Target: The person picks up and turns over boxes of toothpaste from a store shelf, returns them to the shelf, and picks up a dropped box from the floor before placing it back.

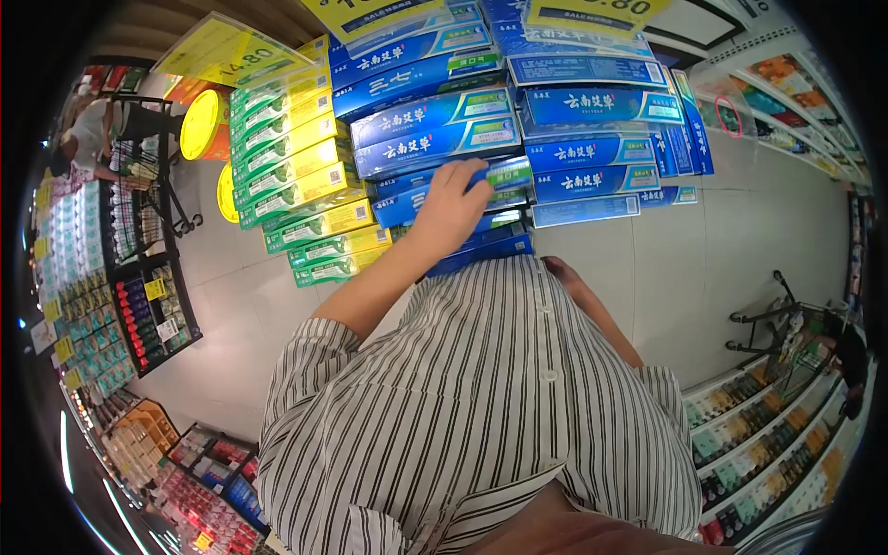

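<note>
My left hand (453, 203) reaches over the middle of a display of blue toothpaste boxes, its fingers bent and pressed together on a blue box with a green label (511, 174). More blue boxes (435, 139) are piled just beyond it. Low beside the near edge of the pile is my right hand (561, 272), dark and partly hidden by the stack and my shirt; its fingers cannot be made out. To the right stand further stacks of blue boxes (592, 151). Green and yellow boxes (324, 199) form rows on the left.
Yellow price signs (242, 60) rise above the display. A person (92, 139) is beside a black cart at the far left. Another cart (786, 319) stands at the right. Store shelves (768, 435) line both sides, with pale floor tiles (721, 240) between.
</note>
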Motion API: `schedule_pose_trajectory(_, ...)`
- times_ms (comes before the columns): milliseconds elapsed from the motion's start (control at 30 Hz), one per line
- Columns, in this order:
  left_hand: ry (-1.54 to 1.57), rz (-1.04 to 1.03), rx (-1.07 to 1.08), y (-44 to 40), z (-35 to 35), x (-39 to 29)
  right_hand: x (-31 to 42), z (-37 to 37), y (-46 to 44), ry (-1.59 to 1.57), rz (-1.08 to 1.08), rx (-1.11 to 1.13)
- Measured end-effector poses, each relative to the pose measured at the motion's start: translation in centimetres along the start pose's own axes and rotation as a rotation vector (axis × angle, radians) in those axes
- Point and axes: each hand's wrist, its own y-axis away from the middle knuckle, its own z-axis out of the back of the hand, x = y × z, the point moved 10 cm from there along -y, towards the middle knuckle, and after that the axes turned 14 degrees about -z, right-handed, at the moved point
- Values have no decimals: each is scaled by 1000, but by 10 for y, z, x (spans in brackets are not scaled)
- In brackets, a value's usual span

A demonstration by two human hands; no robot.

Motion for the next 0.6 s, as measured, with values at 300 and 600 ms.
schedule_pose_trajectory(300,-99,-92,-19,0,-1,7,66,-88,-38,48,195,235)
schedule_pose_trajectory(600,-188,-121,0,-1,-9,3,39,-43,-16,-42,152,-231)
